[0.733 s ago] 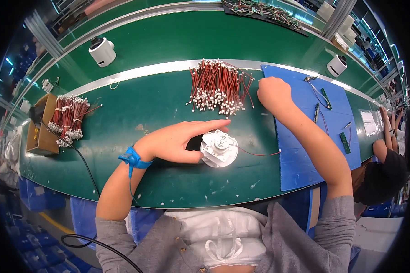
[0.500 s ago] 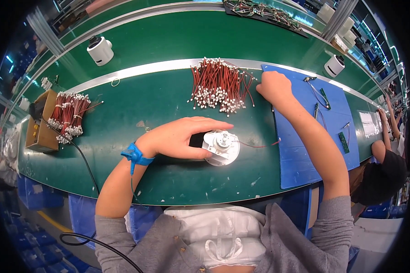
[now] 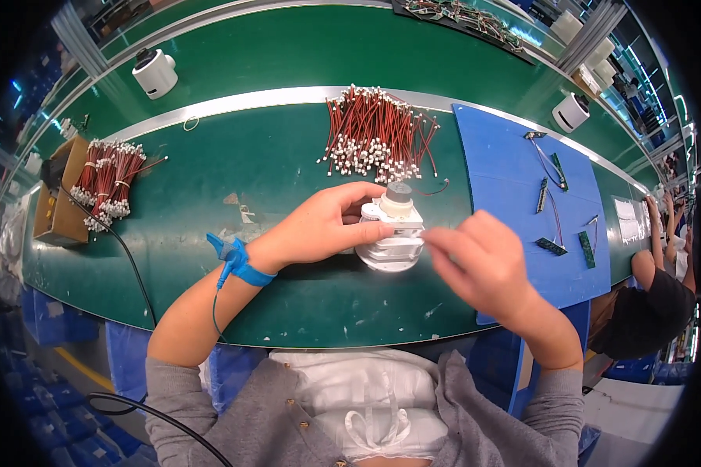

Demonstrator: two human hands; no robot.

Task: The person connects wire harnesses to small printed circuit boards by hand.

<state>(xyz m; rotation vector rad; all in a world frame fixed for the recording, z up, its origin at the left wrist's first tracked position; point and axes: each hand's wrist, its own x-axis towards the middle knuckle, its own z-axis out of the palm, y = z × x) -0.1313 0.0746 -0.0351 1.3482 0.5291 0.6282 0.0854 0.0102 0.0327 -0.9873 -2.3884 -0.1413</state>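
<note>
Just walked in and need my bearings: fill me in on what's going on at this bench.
A person at a green bench grips a round white part with the left hand. The right hand is at the part's right edge, fingertips pinched. A red wire trails from the part towards a pile of red wires. A blue mat with small green boards lies to the right.

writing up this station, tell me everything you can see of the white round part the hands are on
The white round assembly looks like moulded plastic: a ribbed circular base, a squarish plate on top and a short grey cylinder standing upright on it. It sits on the green bench mat, just in front of the loose pile of red wires. The left hand grips its left side, fingers on the plate. The right hand has its fingertips at the right edge; whether they pinch anything is unclear.
</note>
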